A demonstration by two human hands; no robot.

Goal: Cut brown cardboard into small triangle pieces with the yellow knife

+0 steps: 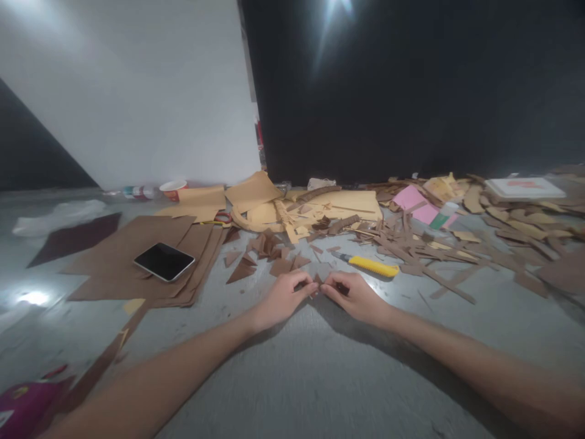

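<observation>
My left hand [287, 294] and my right hand [353, 296] meet on the grey floor, fingers curled in a pinch. Between their fingertips sits a small brown paper piece [318, 282], held from both sides. Just beyond the hands lie several brown paper triangles [269, 256]. A yellow utility knife [371, 266] lies a little past my right hand, untouched.
A dark phone [164, 261] rests on a stack of brown paper sheets [137, 256] at the left. Tan cardboard [274, 207], pink paper [414, 203] and many brown strips [439, 250] litter the back and right. A red-and-white cup [173, 189] stands by the white wall. A black panel rises behind.
</observation>
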